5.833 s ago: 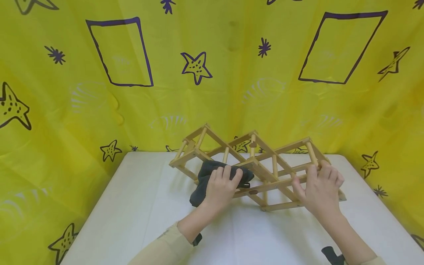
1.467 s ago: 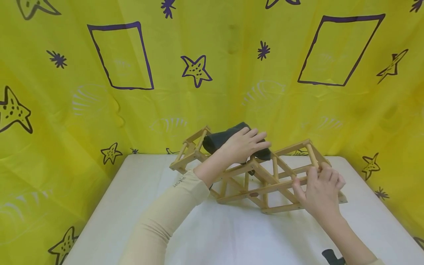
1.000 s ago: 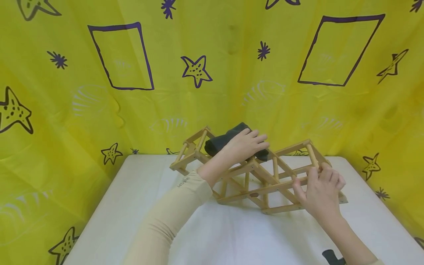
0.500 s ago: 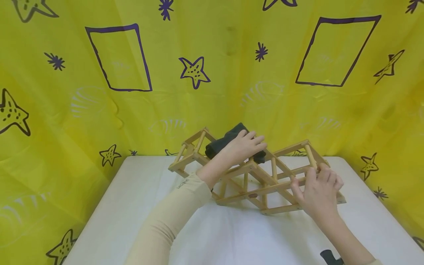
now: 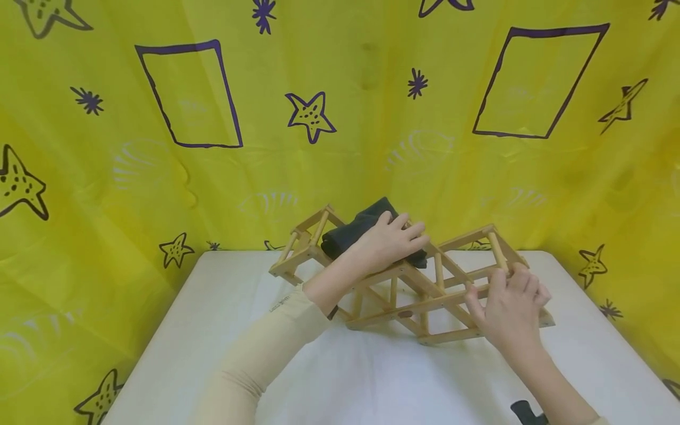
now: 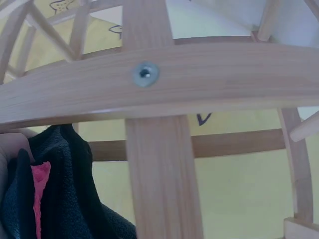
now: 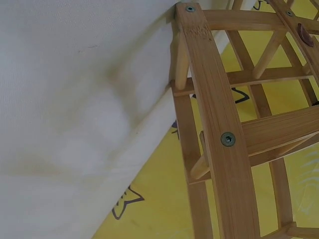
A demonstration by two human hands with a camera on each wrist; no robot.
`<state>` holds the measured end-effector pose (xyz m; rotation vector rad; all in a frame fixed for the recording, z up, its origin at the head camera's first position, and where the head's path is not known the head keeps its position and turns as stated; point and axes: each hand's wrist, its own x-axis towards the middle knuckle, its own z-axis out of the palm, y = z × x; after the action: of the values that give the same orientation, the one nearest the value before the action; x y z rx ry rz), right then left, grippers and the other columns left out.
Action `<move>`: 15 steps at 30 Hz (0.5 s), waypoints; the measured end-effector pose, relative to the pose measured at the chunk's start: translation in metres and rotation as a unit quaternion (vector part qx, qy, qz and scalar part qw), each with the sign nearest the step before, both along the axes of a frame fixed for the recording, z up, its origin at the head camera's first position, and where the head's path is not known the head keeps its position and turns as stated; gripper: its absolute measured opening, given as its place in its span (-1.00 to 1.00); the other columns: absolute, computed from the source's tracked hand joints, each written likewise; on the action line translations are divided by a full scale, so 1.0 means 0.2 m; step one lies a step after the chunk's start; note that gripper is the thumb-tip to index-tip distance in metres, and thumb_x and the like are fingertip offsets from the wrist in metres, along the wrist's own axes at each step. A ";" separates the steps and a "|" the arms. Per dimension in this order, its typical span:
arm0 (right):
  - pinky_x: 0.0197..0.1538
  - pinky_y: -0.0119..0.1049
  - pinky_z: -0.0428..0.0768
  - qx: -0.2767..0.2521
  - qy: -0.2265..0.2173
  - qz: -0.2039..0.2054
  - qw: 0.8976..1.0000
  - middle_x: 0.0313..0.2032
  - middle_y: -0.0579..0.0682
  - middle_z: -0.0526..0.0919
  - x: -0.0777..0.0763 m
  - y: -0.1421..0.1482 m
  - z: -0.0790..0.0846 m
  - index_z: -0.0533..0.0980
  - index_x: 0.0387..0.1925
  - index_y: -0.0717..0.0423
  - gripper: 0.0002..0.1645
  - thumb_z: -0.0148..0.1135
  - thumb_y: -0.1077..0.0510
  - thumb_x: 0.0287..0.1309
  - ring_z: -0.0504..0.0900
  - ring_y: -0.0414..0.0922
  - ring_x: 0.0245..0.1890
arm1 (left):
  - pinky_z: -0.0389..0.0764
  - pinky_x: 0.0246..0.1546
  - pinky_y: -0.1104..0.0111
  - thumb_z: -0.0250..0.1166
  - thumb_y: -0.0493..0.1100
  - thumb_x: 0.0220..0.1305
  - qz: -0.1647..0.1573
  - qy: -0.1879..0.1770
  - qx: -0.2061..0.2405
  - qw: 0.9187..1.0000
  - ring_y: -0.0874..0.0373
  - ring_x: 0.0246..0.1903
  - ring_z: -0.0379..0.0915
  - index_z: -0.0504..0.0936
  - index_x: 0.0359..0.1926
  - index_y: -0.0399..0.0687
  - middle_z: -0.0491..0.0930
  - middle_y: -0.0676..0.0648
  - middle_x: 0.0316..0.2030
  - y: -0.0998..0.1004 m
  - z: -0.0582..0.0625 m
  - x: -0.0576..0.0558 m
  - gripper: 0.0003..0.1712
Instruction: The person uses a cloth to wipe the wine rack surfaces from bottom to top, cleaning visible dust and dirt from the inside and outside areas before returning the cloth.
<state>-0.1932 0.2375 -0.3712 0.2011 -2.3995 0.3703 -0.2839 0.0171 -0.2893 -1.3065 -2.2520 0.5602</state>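
A wooden lattice wine rack (image 5: 438, 303) of crossed slats and dowels stands on the white table. My left hand (image 5: 383, 243) holds a dark cloth (image 5: 350, 233) over the rack's upper slats, left of middle. In the left wrist view the cloth (image 6: 62, 184) shows a pink patch, and part of a finger lies beside it at the left edge. At the rack's right end my right hand (image 5: 510, 307) grips a slat, thumb toward the front. The right wrist view shows the rack's slats (image 7: 219, 94) with their bolts, but not the hand.
The white table (image 5: 212, 354) spreads in front of the rack and to both sides. Close behind it hangs a yellow curtain (image 5: 361, 165) with dark star drawings. A black wrist fitting (image 5: 526, 413) shows by the right forearm.
My left hand has carried the cloth from the rack's front up to its top slats. In the last second it has shifted only slightly. My right hand keeps its place.
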 end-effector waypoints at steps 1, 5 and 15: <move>-0.28 0.16 -0.01 0.000 0.001 0.001 1.000 -0.20 0.40 0.09 0.00 0.00 0.00 0.18 -0.48 0.29 -0.59 -0.01 -0.02 -0.05 0.07 0.31 -0.25 | 0.38 -0.05 0.17 0.11 -0.08 0.27 0.001 0.003 -0.004 1.000 0.03 0.13 0.22 0.31 0.12 0.14 0.30 0.05 0.16 0.00 0.00 0.01 -0.61; -0.27 0.16 -0.01 0.001 0.008 0.003 1.000 -0.21 0.40 0.09 0.00 0.00 0.00 0.18 -0.48 0.28 -0.58 -0.04 -0.04 -0.03 0.07 0.31 -0.26 | 0.37 -0.07 0.18 0.11 -0.12 0.27 -0.001 -0.002 -0.002 1.000 0.05 0.10 0.23 0.31 0.12 0.14 0.31 0.07 0.14 0.00 0.00 0.00 -0.61; -0.28 0.16 -0.02 0.005 0.022 0.013 1.000 -0.21 0.39 0.08 -0.01 0.01 -0.01 0.18 -0.45 0.29 -0.51 -0.17 -0.13 0.01 0.06 0.31 -0.25 | 0.27 -0.19 0.26 0.28 -0.10 0.11 0.042 -0.022 0.014 0.999 0.07 -0.03 0.23 0.28 0.12 0.14 0.26 0.07 0.11 0.05 -0.02 -0.11 -0.44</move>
<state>-0.1957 0.2397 -0.3738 0.2432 -2.3572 0.3637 -0.3061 0.0262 -0.2926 -1.2276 -2.3519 0.5328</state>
